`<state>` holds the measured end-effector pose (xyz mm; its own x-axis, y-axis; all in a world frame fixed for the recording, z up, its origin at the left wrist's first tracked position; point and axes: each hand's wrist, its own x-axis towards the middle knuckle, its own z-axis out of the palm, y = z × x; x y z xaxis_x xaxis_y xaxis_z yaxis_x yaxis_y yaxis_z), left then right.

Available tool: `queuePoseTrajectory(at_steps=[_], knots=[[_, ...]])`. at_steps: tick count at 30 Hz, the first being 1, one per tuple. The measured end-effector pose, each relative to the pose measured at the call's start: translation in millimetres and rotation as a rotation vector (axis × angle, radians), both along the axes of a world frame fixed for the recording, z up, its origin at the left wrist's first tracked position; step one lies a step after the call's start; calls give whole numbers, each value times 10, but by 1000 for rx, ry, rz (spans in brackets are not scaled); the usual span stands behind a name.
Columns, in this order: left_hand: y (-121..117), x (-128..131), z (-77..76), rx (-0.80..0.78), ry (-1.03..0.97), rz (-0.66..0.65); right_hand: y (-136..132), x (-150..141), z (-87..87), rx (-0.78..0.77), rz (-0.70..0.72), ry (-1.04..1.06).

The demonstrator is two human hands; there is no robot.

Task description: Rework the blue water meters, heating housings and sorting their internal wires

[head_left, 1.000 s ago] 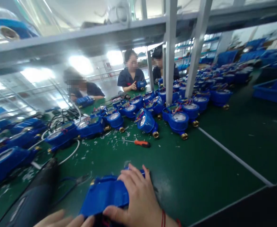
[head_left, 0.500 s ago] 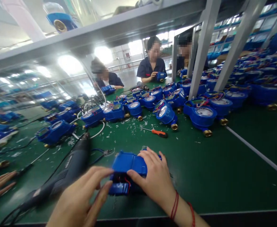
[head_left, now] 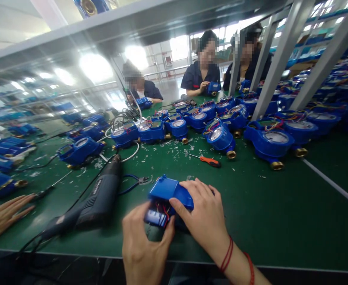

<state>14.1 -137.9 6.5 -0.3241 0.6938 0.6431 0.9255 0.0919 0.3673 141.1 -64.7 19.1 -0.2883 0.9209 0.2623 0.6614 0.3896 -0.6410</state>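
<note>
A blue water meter lies on the green bench in front of me, its blue cover tilted up on the near side. My right hand wraps over its right part, thumb toward me. Red and dark wires run from the opening to a shiny blue battery pack. My left hand has fingers and thumb around that pack at the near left side. Part of the meter is hidden under my right hand.
Left of the meter lie a heat gun and blue-handled pliers. Beyond sits an orange screwdriver. Several water meters line the back. Another person's hand rests at far left. Metal posts rise at right; co-workers sit opposite.
My left hand has moved right and closed around the battery pack. The pack and cover now sit at a steeper tilt. My right hand keeps its hold; the whole view has shifted slightly.
</note>
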Motion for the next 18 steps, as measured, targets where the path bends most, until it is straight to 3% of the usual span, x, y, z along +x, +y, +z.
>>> queuePoseTrajectory(at_steps=[6,10,18], knots=[[52,-55,17,-47,1,-11,79,12,119,14,50,-108],[118,-187,118,-182,-73,-35,124,-50,248,24,62,-256],[217,-298,299,-403,35,-5,289,-147,445,-2,198,-386]])
